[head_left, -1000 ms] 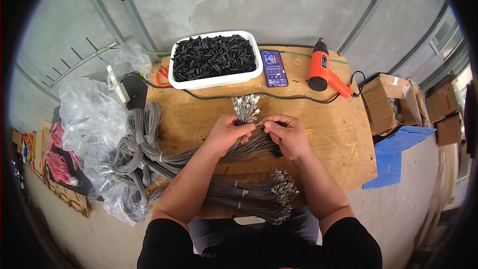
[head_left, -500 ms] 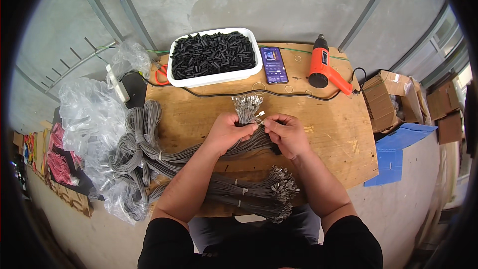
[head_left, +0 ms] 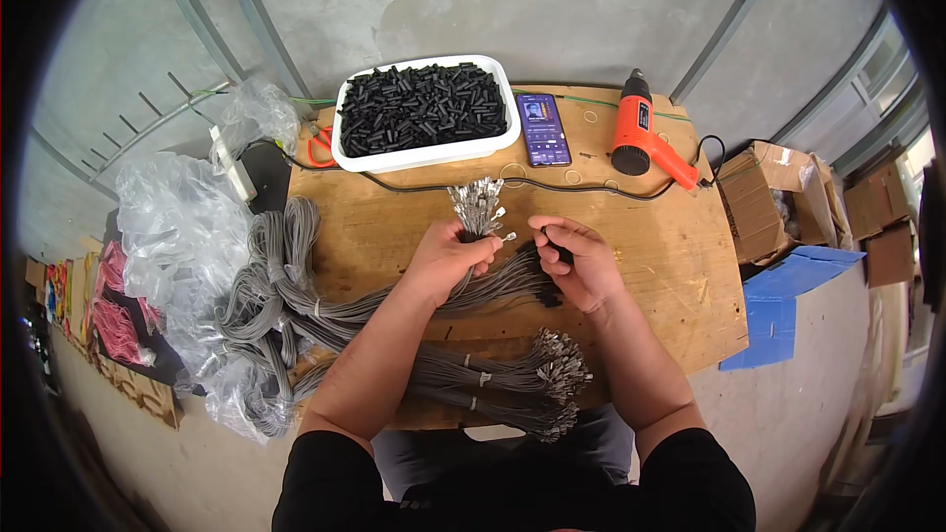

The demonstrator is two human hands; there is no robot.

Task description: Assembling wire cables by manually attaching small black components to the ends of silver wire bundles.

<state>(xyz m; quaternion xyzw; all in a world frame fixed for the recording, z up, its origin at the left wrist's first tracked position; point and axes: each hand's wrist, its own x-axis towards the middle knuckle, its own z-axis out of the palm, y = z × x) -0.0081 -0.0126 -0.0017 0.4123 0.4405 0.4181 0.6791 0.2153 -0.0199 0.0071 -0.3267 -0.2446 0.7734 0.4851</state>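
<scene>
My left hand [head_left: 448,258] is closed around a bundle of grey wires [head_left: 477,205], whose silvery terminals fan out above the fist. One terminal sticks out to the right, past my thumb. Just right of it, my right hand [head_left: 583,264] is curled with short black tubes [head_left: 564,253] in it, one dark bit showing at the fingertips. Under both hands lie more grey wires [head_left: 463,298], and black pieces show at their right ends. Nearer to me rest tied bundles of grey wires [head_left: 493,374] with bare metal terminals.
A white tray [head_left: 434,160] heaped with black tubes stands at the back of the wooden table [head_left: 670,266]. Right of it are a phone [head_left: 544,128] and an orange heat gun [head_left: 636,128]. A black cord crosses the table. Plastic bags [head_left: 177,236] lie left, cardboard boxes [head_left: 754,202] right.
My right hand has drawn back to the right, away from the terminals, and the black tubes in it now show. The wire bundle in my left hand has tipped slightly left.
</scene>
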